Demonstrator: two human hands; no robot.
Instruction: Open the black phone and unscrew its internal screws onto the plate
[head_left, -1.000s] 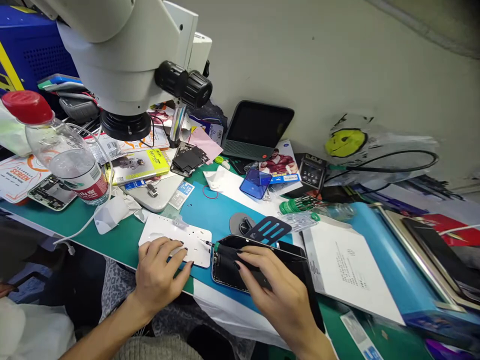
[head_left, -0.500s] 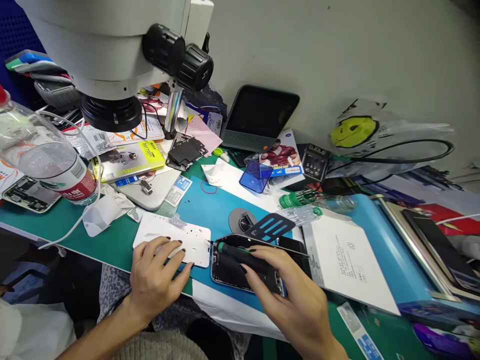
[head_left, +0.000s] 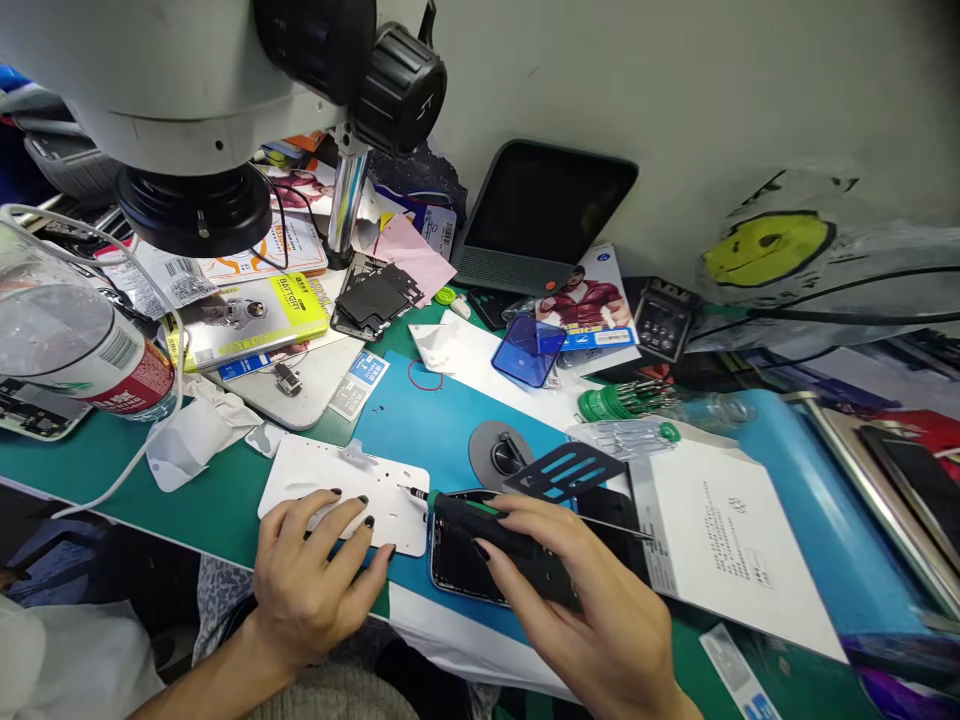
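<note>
My left hand (head_left: 311, 575) lies with fingers spread over the near edge of a white card (head_left: 296, 465) dotted with small dark parts, likely screws. A black-and-green screwdriver (head_left: 476, 518) is gripped in my right hand (head_left: 600, 610). Its tip points left and hovers over or touches the card's right part; I cannot tell which. A thin metal point (head_left: 626, 533), perhaps of tweezers, sticks out rightward behind the same hand. Beneath the screwdriver lies an opened phone (head_left: 459, 560), partly covered by my right hand, on a blue mat (head_left: 405, 420).
A microscope (head_left: 195, 210) overhangs the left side, near a plastic bottle (head_left: 135, 375). Behind the mat stand a dark screen (head_left: 551, 205) and a green bit holder (head_left: 607, 403). A black slotted plate (head_left: 566, 470) and white box (head_left: 742, 530) lie right.
The screwdriver's tip has gone from the phone's left edge to over the white card. My left hand stays on the card. The camera view has shifted slightly.
</note>
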